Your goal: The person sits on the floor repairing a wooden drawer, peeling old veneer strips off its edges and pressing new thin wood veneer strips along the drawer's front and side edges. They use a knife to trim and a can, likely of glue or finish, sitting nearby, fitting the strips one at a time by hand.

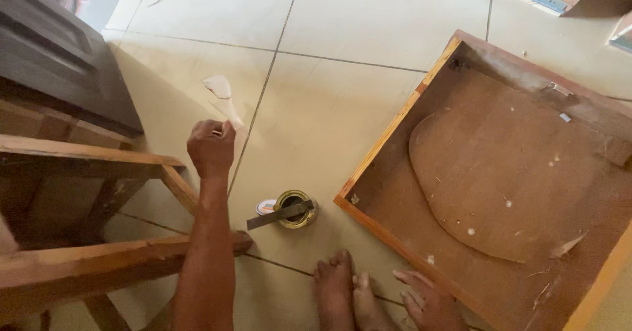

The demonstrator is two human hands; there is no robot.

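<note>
My left hand point(210, 148) reaches out over the tiled floor and is closed on the thin handle of a pale scraper-like tool point(220, 87), whose whitish tip points away from me. My right hand point(426, 299) rests flat on the floor, fingers spread, touching the near edge of a shallow wooden box frame point(388, 145). A small open tin point(295, 210) stands on the floor between the hands, with a flat dark metal strip point(271, 218) lying across its mouth. My bare feet point(337, 286) sit just below the tin.
A curved hardboard sheet point(487, 173) lies inside the box frame. A wooden furniture frame point(99, 252) lies on its side at the left, under my left arm. A dark door panel point(52, 54) is at the upper left. A small round lid point(265, 206) is beside the tin.
</note>
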